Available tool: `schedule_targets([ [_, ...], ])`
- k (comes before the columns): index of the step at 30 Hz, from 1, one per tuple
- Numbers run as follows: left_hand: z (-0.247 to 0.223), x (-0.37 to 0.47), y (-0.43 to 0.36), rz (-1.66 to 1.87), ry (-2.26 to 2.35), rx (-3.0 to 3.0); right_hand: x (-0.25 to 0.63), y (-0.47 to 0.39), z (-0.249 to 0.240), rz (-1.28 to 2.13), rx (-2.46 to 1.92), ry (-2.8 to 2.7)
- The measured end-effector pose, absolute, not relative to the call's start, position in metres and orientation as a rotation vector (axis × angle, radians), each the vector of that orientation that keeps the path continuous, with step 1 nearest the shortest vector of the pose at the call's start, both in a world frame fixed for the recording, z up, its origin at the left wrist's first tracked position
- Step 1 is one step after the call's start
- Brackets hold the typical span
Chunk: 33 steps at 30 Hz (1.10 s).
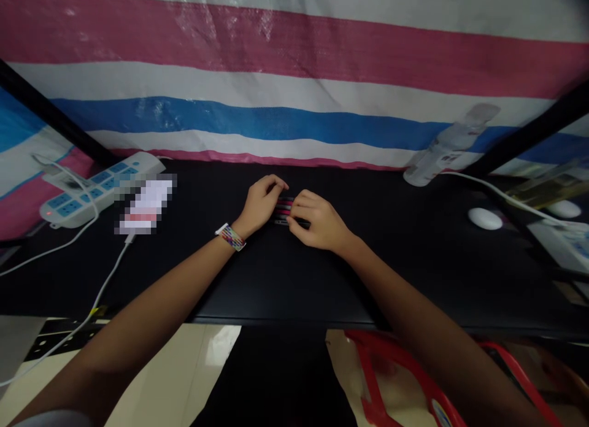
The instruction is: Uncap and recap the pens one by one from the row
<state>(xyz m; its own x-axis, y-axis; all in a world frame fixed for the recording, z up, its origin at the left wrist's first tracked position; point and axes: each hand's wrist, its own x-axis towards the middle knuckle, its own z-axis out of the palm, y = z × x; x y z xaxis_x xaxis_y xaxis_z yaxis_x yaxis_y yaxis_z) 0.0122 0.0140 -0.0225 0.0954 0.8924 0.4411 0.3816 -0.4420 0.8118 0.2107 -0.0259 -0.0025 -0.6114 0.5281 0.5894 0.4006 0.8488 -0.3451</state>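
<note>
Several thin pink and dark sticks (284,211) lie side by side on the black table (276,286), between my two hands. My left hand (263,201), with a colourful woven watch band at the wrist, rests at their left end, its fingers curved over and the thumb close to them. At the right end is my right hand (317,219), its fingers bent and pressed together on the sticks. My fingers cover parts of the sticks, so their exact kind is hard to make out.
A white power strip (108,188) and a pixelated phone (146,205) on a cable are at the left. A clear bottle (442,151), a white oval object (485,218) and a white cable stand at the right. Striped sheeting (276,123) hangs behind. A red stool (396,359) is below.
</note>
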Motion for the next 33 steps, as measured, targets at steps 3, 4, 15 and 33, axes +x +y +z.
schedule_targets([
  [3, -0.0234, 0.0126, 0.0138, 1.336, 1.244, 1.882, 0.2088, -0.0286, -0.001, 0.214, -0.637, -2.328],
  [4, -0.0235, 0.0126, 0.0136, 1.336, 1.242, 1.883, 0.2079, -0.0298, -0.0004, 0.223, -0.625, -2.329],
  [15, -0.0211, 0.0129, 0.0119, 1.317, 1.262, 1.887, 0.2047, -0.0329, 0.0021, 0.319, -0.685, -2.324],
  [33, -0.0213, 0.0129, 0.0106, 1.299, 1.257, 1.929, 0.2083, -0.0307, 0.0043, 0.258, -0.722, -2.343],
])
